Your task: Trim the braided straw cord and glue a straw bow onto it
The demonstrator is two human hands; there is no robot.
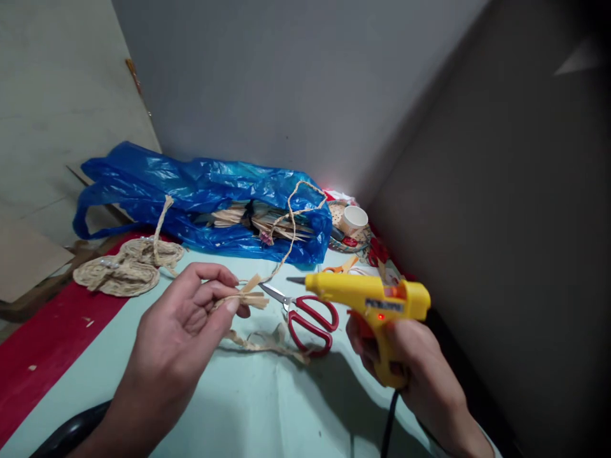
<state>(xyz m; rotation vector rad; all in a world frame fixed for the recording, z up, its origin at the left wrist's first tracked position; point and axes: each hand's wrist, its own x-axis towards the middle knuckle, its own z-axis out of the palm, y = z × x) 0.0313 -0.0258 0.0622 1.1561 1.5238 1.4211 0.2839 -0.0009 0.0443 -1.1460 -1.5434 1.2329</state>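
Note:
My left hand (191, 324) pinches a small bundle of pale dried fibre strips (248, 298) whose ends stick out to the right. In my right hand (420, 362) is a yellow hot glue gun (363, 292), its dark nozzle aimed left toward the strips but apart from them. A red light glows on its side and a black cord hangs below. Between the hands, red-handled scissors (312, 321) lie partly open on the table. A braided fibre cord (267, 346) lies below the strips, partly behind my left hand.
A blue plastic bag (157, 178) holding dried strips lies against the grey wall, a braided cord looped over it. Woven fibre soles (117, 275) sit at left. At the back right are a basket (337, 213), a white cup (354, 219) and orange-handled scissors (341, 266).

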